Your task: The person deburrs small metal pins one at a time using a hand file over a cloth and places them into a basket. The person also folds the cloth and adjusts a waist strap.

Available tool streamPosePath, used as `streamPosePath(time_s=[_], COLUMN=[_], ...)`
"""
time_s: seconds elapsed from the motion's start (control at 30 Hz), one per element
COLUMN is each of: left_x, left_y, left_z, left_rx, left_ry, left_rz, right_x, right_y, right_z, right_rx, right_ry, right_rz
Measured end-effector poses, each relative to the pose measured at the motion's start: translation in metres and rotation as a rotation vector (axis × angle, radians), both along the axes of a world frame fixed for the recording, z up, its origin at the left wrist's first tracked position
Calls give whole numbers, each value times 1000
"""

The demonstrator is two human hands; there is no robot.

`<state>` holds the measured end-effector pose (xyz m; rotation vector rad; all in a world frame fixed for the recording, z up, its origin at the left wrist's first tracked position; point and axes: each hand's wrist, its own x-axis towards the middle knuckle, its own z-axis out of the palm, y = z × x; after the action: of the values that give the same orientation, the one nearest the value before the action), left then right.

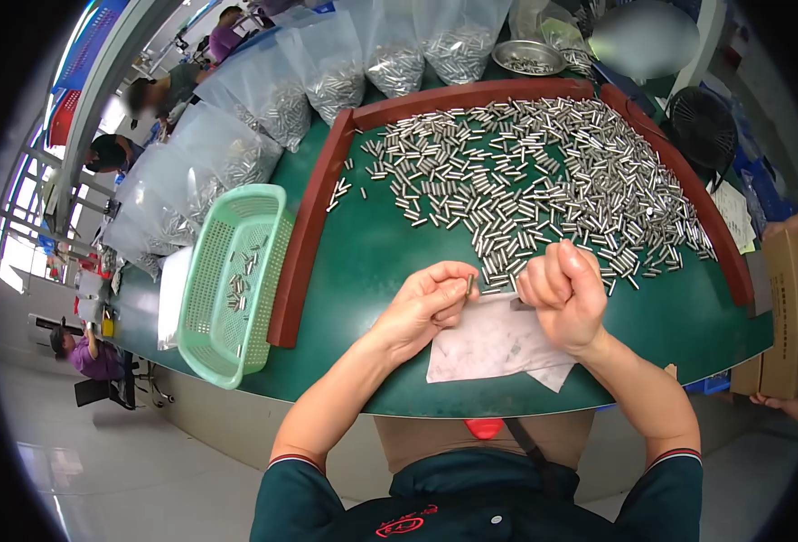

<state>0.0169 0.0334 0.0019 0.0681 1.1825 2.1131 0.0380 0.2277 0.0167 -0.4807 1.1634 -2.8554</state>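
Note:
My left hand [431, 307] is closed, with a small metal pin [469, 285] pinched between thumb and index finger. To its right my right hand [564, 294] is raised with its fingers curled in; a bit of something dark shows at its left edge, too small to name. Beneath and between both hands lies a stained white cloth [485, 348] on the green table [376, 262]. Just beyond the hands spreads a large pile of short metal pins [544, 190], bounded by a dark red wooden frame [313, 235].
Left of the frame stands a green plastic basket [202, 334] with several pins inside. Bags of pins [336, 77] line the back left. A metal bowl [527, 60] and a black fan [702, 126] stand behind. At right, a person holds a cardboard box [786, 316].

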Motion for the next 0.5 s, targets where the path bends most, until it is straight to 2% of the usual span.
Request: streamPosePath(time_s=[0.27,0.47,0.5], left_x=[-3,-3,0], left_y=[1,1,7], left_z=[4,5,4], left_rx=[12,-215,-439], left_ry=[-70,195,425], left_rz=[31,107,135], right_x=[-1,-4,-4], right_y=[3,6,6], right_z=[2,4,5], right_rx=[-36,-29,-21], right_ry=[-49,-41,-50], right_rz=[-12,-53,-66])
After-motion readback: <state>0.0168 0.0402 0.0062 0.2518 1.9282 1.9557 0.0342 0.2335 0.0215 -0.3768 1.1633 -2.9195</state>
